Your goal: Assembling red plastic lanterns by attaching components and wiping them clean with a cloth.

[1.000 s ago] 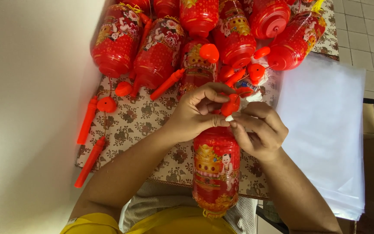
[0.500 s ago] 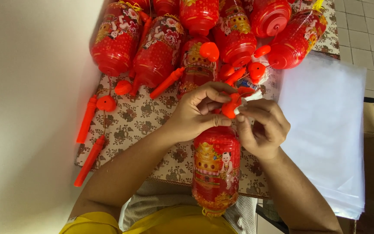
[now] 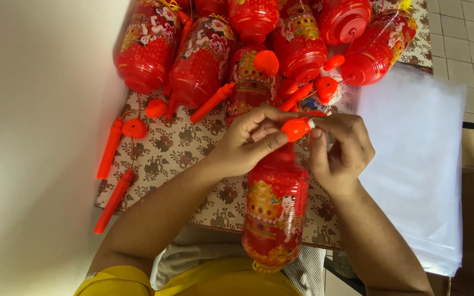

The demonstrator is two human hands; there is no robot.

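Your left hand (image 3: 248,143) pinches an orange cap (image 3: 296,128) between thumb and fingers, grip closed on it, right at the top of a red lantern (image 3: 275,214). Your right hand (image 3: 338,153) meets it from the other side, fingertips narrow on the cap's white tip; you can't tell exactly what that tip is, too small. The lantern lies lengthwise toward you, its lower end over the desk edge above your lap, its top under both hands. It rests on a floral cloth (image 3: 176,148) covering the desk. Beyond your hands sits a pile of lanterns (image 3: 248,44), red, lying on their sides, touching each other, some with orange caps and thin strings among them. Left of your left forearm lie orange sticks (image 3: 114,200), one near the cloth's edge, another just above it, plus a round orange cap beside them. Right of your right hand is a stack of clear plastic sheets (image 3: 412,164), partly hanging past the desk over a tiled floor (image 3: 467,38).
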